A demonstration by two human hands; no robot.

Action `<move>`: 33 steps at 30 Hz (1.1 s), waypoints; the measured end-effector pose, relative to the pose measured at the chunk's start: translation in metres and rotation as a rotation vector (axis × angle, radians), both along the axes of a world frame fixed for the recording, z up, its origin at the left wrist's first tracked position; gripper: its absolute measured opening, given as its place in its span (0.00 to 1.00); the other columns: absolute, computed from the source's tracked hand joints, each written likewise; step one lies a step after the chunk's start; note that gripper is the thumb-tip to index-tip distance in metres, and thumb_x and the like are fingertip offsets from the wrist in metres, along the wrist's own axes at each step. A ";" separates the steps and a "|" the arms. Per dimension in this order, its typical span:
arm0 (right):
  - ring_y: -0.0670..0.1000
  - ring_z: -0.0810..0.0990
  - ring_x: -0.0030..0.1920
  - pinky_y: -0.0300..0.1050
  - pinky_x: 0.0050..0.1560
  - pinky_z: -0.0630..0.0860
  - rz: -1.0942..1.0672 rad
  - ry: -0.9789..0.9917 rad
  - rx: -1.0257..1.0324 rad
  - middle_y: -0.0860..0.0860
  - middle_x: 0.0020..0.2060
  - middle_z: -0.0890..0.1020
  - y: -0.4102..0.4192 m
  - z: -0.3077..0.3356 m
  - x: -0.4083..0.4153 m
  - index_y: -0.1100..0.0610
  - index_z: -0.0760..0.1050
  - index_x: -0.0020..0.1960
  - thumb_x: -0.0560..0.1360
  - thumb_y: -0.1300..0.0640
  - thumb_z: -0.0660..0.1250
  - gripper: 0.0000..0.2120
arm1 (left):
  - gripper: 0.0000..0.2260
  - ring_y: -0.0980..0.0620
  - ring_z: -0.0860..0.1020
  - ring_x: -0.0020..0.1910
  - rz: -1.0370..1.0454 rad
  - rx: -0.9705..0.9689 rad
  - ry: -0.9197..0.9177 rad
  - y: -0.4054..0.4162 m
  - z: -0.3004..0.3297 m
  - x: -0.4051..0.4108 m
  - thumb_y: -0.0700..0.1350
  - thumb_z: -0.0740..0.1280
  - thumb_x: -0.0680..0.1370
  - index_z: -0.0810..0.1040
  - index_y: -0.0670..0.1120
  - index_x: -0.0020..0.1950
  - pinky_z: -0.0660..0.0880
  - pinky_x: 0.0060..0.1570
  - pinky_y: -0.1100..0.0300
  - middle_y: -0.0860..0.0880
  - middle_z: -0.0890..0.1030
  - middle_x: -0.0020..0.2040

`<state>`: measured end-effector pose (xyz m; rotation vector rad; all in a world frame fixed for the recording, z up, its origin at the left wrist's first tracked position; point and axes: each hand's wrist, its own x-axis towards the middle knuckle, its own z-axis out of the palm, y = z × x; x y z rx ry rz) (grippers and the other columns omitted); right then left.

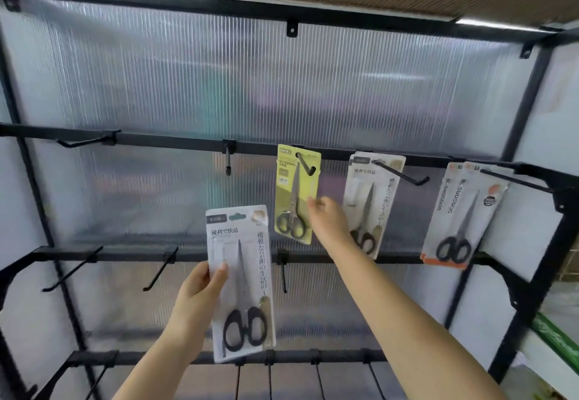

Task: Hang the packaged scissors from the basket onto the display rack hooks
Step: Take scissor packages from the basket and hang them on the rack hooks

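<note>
The left hand (pixel 200 286) grips a white scissors pack (pixel 239 280); at one o'clock the right hand (pixel 326 214) pinches the hooked yellow pack (pixel 296 192), bare hook (pixel 228 156) at eleven.

The yellow card (pixel 297 192) hanging on a hook reads "SCISSORS" down its left side, with "GRIP" lower on the same side. The white card (pixel 241 274) I hold in my left hand (pixel 200 290) carries a horizontal line of Japanese text, "鋭利で快适", and a vertical column of characters too small to read with certainty. The hung white card (pixel 369 199) bears the same print. The two orange-edged cards (pixel 460 211) each read "SCISSORS" vertically.
</note>
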<state>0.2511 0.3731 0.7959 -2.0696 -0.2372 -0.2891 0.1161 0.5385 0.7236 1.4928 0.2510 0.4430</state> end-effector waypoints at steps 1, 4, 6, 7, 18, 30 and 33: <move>0.53 0.75 0.60 0.39 0.51 0.68 0.016 -0.022 0.005 0.54 0.59 0.77 -0.004 -0.002 -0.007 0.62 0.69 0.66 0.81 0.49 0.56 0.21 | 0.12 0.42 0.74 0.45 -0.011 -0.009 -0.003 -0.003 -0.002 0.001 0.48 0.62 0.80 0.75 0.39 0.50 0.72 0.48 0.46 0.38 0.77 0.45; 0.44 0.75 0.57 0.32 0.53 0.68 0.112 -0.086 0.049 0.50 0.60 0.77 -0.021 -0.006 -0.037 0.58 0.70 0.66 0.80 0.48 0.57 0.19 | 0.16 0.36 0.76 0.45 -0.070 -0.026 0.009 -0.018 -0.007 0.004 0.52 0.65 0.78 0.75 0.38 0.51 0.74 0.49 0.41 0.35 0.77 0.46; 0.43 0.76 0.56 0.36 0.56 0.73 0.176 -0.061 0.109 0.44 0.53 0.78 -0.037 -0.010 -0.055 0.53 0.73 0.61 0.79 0.46 0.58 0.15 | 0.19 0.42 0.75 0.42 -0.127 -0.022 0.011 -0.033 -0.008 0.004 0.55 0.67 0.76 0.75 0.38 0.51 0.72 0.46 0.45 0.36 0.77 0.44; 0.43 0.77 0.55 0.39 0.56 0.75 0.196 -0.032 0.137 0.42 0.51 0.78 -0.046 -0.011 -0.063 0.51 0.73 0.57 0.79 0.46 0.59 0.12 | 0.21 0.45 0.74 0.42 -0.158 -0.023 0.001 -0.042 -0.008 0.004 0.56 0.68 0.75 0.74 0.37 0.51 0.71 0.45 0.47 0.39 0.77 0.43; 0.47 0.80 0.42 0.45 0.49 0.75 0.077 -0.152 0.138 0.56 0.42 0.84 -0.144 0.022 -0.122 0.60 0.78 0.45 0.77 0.54 0.65 0.09 | 0.06 0.56 0.77 0.40 -0.454 0.008 -0.124 -0.144 0.015 -0.014 0.44 0.64 0.78 0.78 0.43 0.50 0.73 0.41 0.63 0.52 0.81 0.38; 0.46 0.75 0.41 0.43 0.44 0.71 0.021 -0.275 0.241 0.61 0.44 0.82 -0.171 0.074 -0.102 0.63 0.78 0.43 0.76 0.55 0.67 0.10 | 0.06 0.55 0.81 0.39 -0.534 0.036 -0.051 -0.175 0.028 -0.015 0.39 0.65 0.77 0.79 0.40 0.51 0.78 0.45 0.59 0.52 0.83 0.36; 0.47 0.74 0.39 0.46 0.43 0.71 0.007 -0.250 0.265 0.63 0.40 0.81 -0.171 0.075 -0.091 0.66 0.78 0.44 0.75 0.56 0.67 0.12 | 0.08 0.54 0.82 0.39 -0.540 0.051 -0.064 -0.171 0.032 -0.013 0.42 0.65 0.77 0.80 0.40 0.52 0.79 0.41 0.60 0.50 0.84 0.38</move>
